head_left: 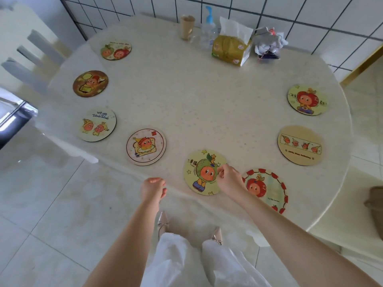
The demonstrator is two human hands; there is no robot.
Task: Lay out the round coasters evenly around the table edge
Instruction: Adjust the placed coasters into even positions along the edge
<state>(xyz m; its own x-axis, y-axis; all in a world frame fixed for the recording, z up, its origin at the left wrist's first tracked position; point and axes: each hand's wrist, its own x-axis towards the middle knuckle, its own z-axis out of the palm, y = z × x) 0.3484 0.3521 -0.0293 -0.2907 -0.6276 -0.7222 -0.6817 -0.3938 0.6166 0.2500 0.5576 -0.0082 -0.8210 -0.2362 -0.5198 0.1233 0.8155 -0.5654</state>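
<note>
Several round cartoon coasters lie around the rim of a pale round table (207,90). My right hand (229,179) rests its fingertips on the right edge of the nearest one, a yellow-green coaster (199,172) that lies flat at the front edge. A red-bordered coaster (267,189) lies just right of it, partly under my right forearm. My left hand (153,188) hovers at the table's front edge, loosely curled and holding nothing. Other coasters lie at the left: a pink-rimmed one (146,147), a pale one (97,125), a brown one (90,83). Two more sit at right (300,145), (307,99).
At the table's back stand a tissue pack (231,48), a pump bottle (208,27), a paper cup (187,26) and a crumpled bag (268,44). Another coaster (116,50) lies at far left. A chair (31,59) stands left; tiled floor surrounds my feet.
</note>
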